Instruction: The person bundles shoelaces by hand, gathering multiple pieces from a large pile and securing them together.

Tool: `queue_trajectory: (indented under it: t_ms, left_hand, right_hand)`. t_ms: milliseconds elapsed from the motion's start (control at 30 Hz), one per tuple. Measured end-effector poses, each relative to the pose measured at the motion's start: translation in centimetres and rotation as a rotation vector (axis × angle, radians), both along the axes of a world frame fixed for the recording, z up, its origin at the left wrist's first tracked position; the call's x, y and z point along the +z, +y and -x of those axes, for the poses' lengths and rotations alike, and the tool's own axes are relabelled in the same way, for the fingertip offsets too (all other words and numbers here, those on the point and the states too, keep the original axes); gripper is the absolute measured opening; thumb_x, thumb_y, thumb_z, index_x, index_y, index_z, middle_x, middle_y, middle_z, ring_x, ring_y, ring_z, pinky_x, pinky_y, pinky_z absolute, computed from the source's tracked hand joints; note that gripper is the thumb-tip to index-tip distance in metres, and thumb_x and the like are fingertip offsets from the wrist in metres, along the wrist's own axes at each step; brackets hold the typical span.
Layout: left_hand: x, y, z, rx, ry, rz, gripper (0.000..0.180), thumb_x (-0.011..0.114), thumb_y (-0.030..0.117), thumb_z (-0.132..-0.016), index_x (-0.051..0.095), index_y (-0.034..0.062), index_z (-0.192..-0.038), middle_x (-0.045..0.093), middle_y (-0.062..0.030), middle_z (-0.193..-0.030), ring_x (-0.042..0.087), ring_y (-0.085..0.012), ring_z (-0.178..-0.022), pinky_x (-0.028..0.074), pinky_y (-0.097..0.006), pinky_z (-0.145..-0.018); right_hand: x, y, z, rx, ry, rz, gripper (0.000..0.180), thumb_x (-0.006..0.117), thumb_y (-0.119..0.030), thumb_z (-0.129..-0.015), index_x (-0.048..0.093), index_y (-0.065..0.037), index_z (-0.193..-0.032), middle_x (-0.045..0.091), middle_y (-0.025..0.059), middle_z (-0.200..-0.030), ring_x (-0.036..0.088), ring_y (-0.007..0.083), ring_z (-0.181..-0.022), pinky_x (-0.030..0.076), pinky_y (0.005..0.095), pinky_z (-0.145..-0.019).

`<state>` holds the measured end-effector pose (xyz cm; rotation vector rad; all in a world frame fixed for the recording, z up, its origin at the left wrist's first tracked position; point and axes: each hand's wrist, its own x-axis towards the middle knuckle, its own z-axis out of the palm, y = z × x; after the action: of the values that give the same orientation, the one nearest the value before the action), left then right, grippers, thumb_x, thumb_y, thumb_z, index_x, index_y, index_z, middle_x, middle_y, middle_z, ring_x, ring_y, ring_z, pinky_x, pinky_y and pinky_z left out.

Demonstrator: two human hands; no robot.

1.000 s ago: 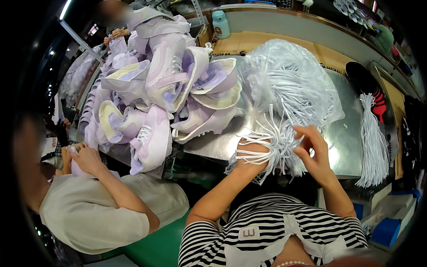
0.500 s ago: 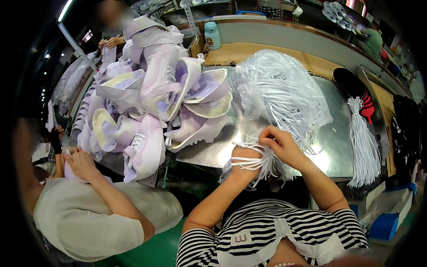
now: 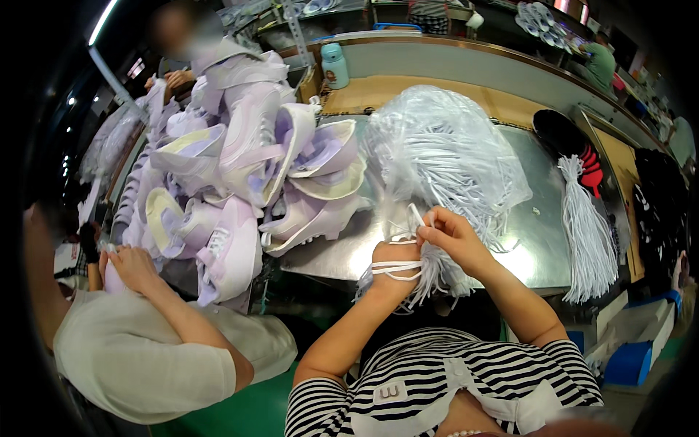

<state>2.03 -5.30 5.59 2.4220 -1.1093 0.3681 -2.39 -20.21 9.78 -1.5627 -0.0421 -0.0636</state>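
White shoelaces (image 3: pixel 435 271) hang in a loose bundle at the table's front edge. My left hand (image 3: pixel 393 253) is closed round this bundle, its fingertips hidden by the laces and the hand itself. A few strands cross over the back of that hand near the wrist. Just right of it, my right hand (image 3: pixel 445 231) pinches lace ends between thumb and fingers, with a short loop standing up above them. Behind both hands lies a clear plastic bag (image 3: pixel 444 138) full of white shoelaces on the metal tabletop (image 3: pixel 542 251).
Lilac shoe uppers (image 3: pixel 247 146) are heaped on the left. Another bundle of white laces (image 3: pixel 585 233) hangs on the right near a black bowl (image 3: pixel 557 135) and red handles (image 3: pixel 593 175). A blue flask (image 3: pixel 334 67) stands behind. At my left sits a co-worker (image 3: pixel 145 349).
My right hand has shifted slightly, and a lace loop now rises above its fingers. The strands over my left wrist are drawn closer together. The whole view has shifted slightly.
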Motion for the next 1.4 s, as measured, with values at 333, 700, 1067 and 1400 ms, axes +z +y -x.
queue_trajectory:
  t_ms: [333,700,1067,1400]
  left_hand:
    - [1.4,1.8,-0.3,0.032,0.023,0.150,0.013,0.059,0.004,-0.072,0.060,0.0022,-0.085,0.062,-0.0158,-0.067,0.063,-0.0339,-0.062,0.046,-0.042,-0.054]
    - [1.3,2.0,0.0,0.004,-0.052,0.182,0.012,0.061,0.005,-0.070,0.058,0.0037,-0.082,0.057,-0.0112,-0.063,0.058,-0.0330,-0.057,0.042,-0.042,-0.054]
    - [0.1,4.0,-1.1,0.082,-0.066,0.208,0.014,0.062,0.010,-0.070,0.061,0.0022,-0.081,0.062,-0.0172,-0.072,0.062,-0.0365,-0.068,0.046,-0.044,-0.061]
    - [0.6,4.1,-1.4,0.117,0.021,0.210,0.013,0.063,0.012,-0.074,0.061,0.0018,-0.083,0.061,-0.0172,-0.065,0.063,-0.0367,-0.064,0.048,-0.043,-0.058]
  right_hand:
    - [1.9,-4.0,3.5,0.138,0.288,-0.173,0.015,0.069,-0.017,-0.089,0.064,-0.004,-0.093,0.060,-0.0024,-0.072,0.045,0.0013,-0.060,0.031,0.0187,-0.053]
    - [-0.5,-1.2,4.9,-0.019,0.192,-0.397,0.009,0.068,-0.013,-0.090,0.068,-0.004,-0.092,0.058,-0.0066,-0.070,0.042,-0.0008,-0.056,0.029,0.0173,-0.051]
    - [0.4,-0.6,6.3,0.132,0.310,-0.184,0.009,0.068,-0.014,-0.090,0.069,-0.005,-0.091,0.061,-0.0039,-0.071,0.047,0.0009,-0.057,0.034,0.0173,-0.051]
    - [0.0,-0.2,5.0,-0.255,0.018,-0.119,0.018,0.061,-0.010,-0.094,0.057,-0.003,-0.110,0.055,-0.0034,-0.079,0.046,0.0010,-0.061,0.036,0.0166,-0.054]
